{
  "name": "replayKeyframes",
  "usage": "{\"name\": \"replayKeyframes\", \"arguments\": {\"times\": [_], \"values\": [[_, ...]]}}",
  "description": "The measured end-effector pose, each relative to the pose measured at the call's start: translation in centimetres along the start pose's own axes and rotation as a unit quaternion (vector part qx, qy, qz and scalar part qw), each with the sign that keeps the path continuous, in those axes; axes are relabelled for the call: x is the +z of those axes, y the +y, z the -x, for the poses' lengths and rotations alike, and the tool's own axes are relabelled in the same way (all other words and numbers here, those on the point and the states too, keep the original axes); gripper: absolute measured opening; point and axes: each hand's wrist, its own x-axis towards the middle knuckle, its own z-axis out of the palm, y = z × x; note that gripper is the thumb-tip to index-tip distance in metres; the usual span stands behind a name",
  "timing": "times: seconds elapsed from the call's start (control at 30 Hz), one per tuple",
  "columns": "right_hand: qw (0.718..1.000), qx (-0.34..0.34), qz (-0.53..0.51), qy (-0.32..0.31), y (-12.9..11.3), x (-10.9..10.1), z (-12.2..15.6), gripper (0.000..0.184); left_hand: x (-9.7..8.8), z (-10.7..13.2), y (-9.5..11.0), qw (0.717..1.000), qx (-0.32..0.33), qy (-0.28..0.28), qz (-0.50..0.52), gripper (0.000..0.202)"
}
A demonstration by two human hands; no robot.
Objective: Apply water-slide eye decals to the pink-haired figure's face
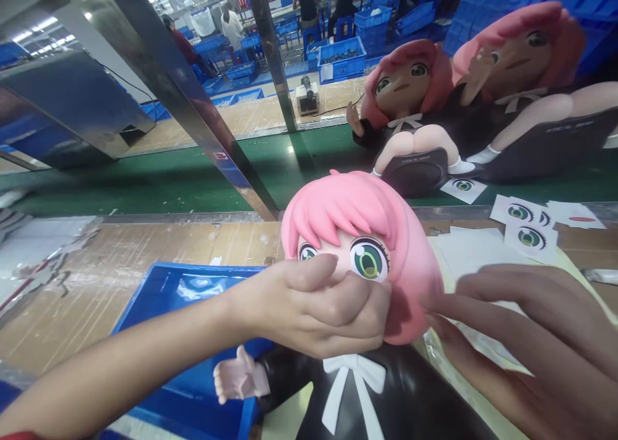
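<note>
A large doll figure with pink hair (357, 201), green eyes, a black dress (410, 388) and a white bow (355, 369) faces me, leaning back. My left hand (328, 305) reaches across its lower face with the fingers curled, hiding the mouth and part of one eye. Whether anything is inside those fingers is hidden. On the right, my right hand (531, 324) is beside the hair, fingertips touching or very near its edge. Its fingers are stretched out with no object visible in them. Printed eye stickers (530, 238) on white squares lie beyond the right hand.
A blue bin (193, 324) stands under the doll's arm at left. Two more pink-haired dolls (410, 98) sit on the green conveyor belt (193, 176) behind. A metal post (193, 98) slants down to the bench. People and blue crates (342, 60) are farther back.
</note>
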Motion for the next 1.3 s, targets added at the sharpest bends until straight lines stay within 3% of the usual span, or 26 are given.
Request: {"name": "replayKeyframes", "arguments": {"times": [0.2,0.6,0.77,1.0,1.3], "values": [[0.993,-0.103,0.003,-0.054,0.1,1.3,-3.0,0.012,0.1,0.1,0.1,1.0,-0.005,0.003,0.01,0.023],[0.989,-0.125,0.023,-0.071,0.5,1.4,-2.5,0.006,0.1,0.3,0.2,1.0,-0.016,-0.001,0.016,0.02],[0.992,-0.117,0.008,-0.041,0.4,1.0,-1.8,0.019,0.0,0.0,0.0,0.999,-0.023,-0.006,0.023,0.018],[0.984,-0.166,0.05,-0.031,0.6,0.9,-1.8,0.013,-0.3,0.0,0.0,1.0,-0.022,-0.015,0.012,0.022],[0.99,-0.127,0.063,-0.003,0.9,0.9,-0.1,0.02,0.0,0.0,0.1,0.999,-0.029,0.01,0.013,0.02]]}}
